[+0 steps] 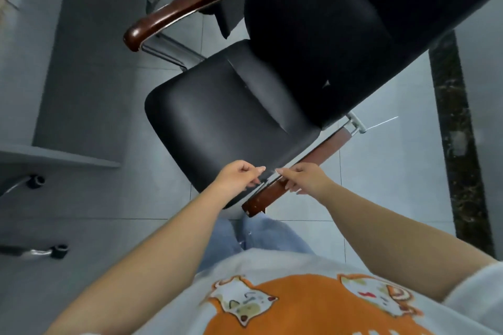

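Brown glossy armrest (268, 194) at the black chair's (217, 122) 5 o'clock edge.
Over it, left hand (239, 175) and right hand (303, 178) curl their fingers, forefingers nearly meeting; any pinch cannot be told.

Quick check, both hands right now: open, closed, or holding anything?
Left hand: fingers curled, by the chair seat; any grasp cannot be told.
Right hand: fingers curled over the armrest; any grasp cannot be told.
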Action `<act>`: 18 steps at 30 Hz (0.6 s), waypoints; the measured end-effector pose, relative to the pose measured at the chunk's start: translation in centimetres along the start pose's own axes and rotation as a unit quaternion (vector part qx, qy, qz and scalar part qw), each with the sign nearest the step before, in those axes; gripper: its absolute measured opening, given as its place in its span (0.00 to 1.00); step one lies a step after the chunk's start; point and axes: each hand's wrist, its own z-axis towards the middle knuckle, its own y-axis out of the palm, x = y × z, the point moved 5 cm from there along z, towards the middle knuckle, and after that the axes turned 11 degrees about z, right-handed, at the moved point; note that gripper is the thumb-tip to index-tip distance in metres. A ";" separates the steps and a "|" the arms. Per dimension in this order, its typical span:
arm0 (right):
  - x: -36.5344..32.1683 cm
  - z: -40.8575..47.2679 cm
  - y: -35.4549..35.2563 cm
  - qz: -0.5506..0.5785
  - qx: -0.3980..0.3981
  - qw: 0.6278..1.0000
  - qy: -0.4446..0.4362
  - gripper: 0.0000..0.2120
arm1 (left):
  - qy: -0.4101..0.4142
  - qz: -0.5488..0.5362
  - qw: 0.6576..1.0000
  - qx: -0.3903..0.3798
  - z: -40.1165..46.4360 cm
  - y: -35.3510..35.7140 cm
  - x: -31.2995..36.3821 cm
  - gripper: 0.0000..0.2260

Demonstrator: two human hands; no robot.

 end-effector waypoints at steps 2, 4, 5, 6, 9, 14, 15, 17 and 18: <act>0.1 -0.1 -0.2 -0.003 0.002 1.000 0.004 0.18 | -0.008 -0.014 1.000 0.011 -0.3 0.5 -0.6 0.09; 0.3 -0.2 -0.1 0.004 0.002 1.000 0.001 0.16 | -0.012 -0.020 0.999 0.022 -0.3 0.7 -1.0 0.09; 0.4 -0.2 0.0 0.006 0.003 1.000 -0.002 0.16 | -0.012 -0.022 0.999 0.024 -0.2 0.7 -1.1 0.09; 0.8 -0.4 0.2 0.003 0.006 1.000 -0.001 0.16 | -0.014 -0.026 0.999 0.025 -0.5 0.9 -1.3 0.09; 2.1 -0.6 0.3 -0.014 0.021 1.000 0.004 0.16 | -0.010 -0.054 0.998 0.029 -1.2 1.3 -1.5 0.10; 4.1 -0.8 -0.3 0.056 0.010 0.998 0.037 0.16 | -0.028 -0.055 0.998 0.032 -2.1 3.1 -2.6 0.09; 4.4 -0.8 -0.5 0.062 0.000 0.997 0.042 0.16 | -0.036 -0.060 0.997 0.040 -2.3 3.4 -2.7 0.09; 5.3 -0.6 -0.9 0.057 -0.028 0.997 0.053 0.17 | -0.049 -0.076 0.994 0.053 -2.5 4.5 -3.1 0.10; 5.8 -0.4 -1.2 0.048 -0.041 0.996 0.057 0.18 | -0.056 -0.083 0.993 0.059 -2.7 5.2 -3.2 0.10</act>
